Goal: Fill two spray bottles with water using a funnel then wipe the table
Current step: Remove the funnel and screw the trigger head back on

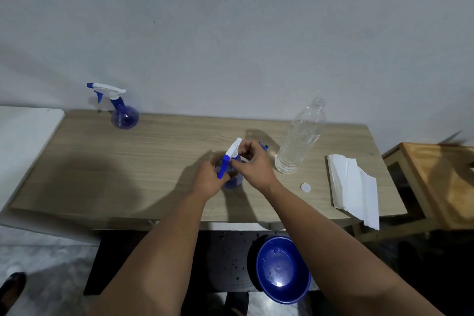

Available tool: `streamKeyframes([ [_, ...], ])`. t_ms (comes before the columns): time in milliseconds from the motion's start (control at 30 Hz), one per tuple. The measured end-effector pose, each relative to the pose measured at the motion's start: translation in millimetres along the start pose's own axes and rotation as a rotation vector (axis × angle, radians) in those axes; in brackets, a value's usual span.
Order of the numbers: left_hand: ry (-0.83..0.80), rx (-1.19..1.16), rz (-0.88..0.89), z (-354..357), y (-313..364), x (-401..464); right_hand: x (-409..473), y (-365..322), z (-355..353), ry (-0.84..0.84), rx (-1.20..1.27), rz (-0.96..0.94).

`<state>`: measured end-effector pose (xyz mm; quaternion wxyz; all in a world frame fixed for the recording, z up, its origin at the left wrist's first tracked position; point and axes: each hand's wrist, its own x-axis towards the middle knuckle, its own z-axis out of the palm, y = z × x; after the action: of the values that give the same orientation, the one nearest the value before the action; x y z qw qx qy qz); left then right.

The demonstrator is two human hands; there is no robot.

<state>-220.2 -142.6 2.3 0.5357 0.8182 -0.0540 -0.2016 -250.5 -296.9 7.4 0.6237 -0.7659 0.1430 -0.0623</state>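
At the middle of the table [107,161], I see my left hand [209,179] curled round the blue spray bottle [232,179], mostly hidden, contents unclear. My right hand [252,161] pinches its white-and-blue trigger head [230,155]. A second spray bottle [124,115] stands at the far left corner. The uncapped clear water bottle [298,141] holds little water; its cap [305,187] and a paper towel [355,187] lie near the right edge.
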Motion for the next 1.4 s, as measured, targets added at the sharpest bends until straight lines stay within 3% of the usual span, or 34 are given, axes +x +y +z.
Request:
streamKeyframes([
  [233, -0.029, 0.005, 0.019, 0, 2, -3, 5, 0, -6, -0.001, -0.064, 0.005],
  [400, -0.022, -0.005, 0.024, 1, 0, -1, 0, 5, -11, -0.097, -0.086, -0.033],
  [533, -0.022, -0.017, 0.025, 4, -4, 0, -2, 6, -5, -0.011, -0.090, -0.044],
  [700, -0.013, -0.011, 0.009, 4, -11, 5, 2, -4, -8, -0.140, -0.139, -0.020],
  [867, -0.017, 0.013, 0.017, 5, -12, 6, 0, 3, -8, -0.058, -0.127, -0.018],
  [1033, -0.016, 0.025, 0.007, 6, -14, 8, 1, -1, -10, -0.131, -0.136, -0.096],
  [1233, -0.007, 0.063, 0.005, 7, -15, 8, 10, -6, -13, -0.239, -0.204, -0.039],
  [1400, 0.011, 0.060, -0.013, 9, -23, 11, 13, 2, -14, -0.187, -0.252, -0.055],
])
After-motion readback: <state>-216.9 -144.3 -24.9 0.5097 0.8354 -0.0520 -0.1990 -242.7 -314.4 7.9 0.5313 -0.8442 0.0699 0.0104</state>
